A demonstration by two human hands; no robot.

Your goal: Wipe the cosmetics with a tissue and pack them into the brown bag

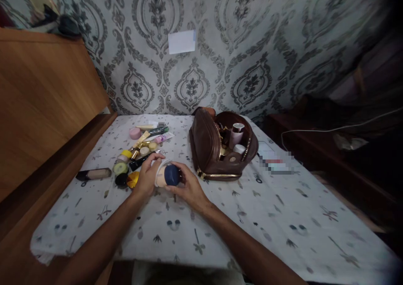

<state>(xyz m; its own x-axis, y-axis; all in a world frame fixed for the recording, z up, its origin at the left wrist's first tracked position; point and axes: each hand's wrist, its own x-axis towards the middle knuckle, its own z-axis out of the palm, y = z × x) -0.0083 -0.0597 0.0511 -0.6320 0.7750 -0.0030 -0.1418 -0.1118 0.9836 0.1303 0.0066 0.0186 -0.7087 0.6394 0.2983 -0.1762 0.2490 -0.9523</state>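
Note:
Both hands hold one round container [161,176] with a pale body and a dark blue cap, above the cloth near the middle. My left hand [147,176] wraps its pale end, beside something whitish and clear around it. My right hand [189,187] has its fingers around the blue cap [171,175]. Just right of them stands an open brown bag [206,144] with a pinkish bottle [236,136] and a white-lidded item inside. To the left lie several cosmetics, among them a pink jar [135,133], a green-lidded jar [120,168] and a yellow item [132,179].
A patterned white cloth [195,234] covers the table. A tube [98,173] lies at the far left, near a wooden cabinet [47,96]. Right of the bag is a blurred flat item [275,161]. The patterned wall [201,83] stands behind, and a white cable [315,130] hangs at the right.

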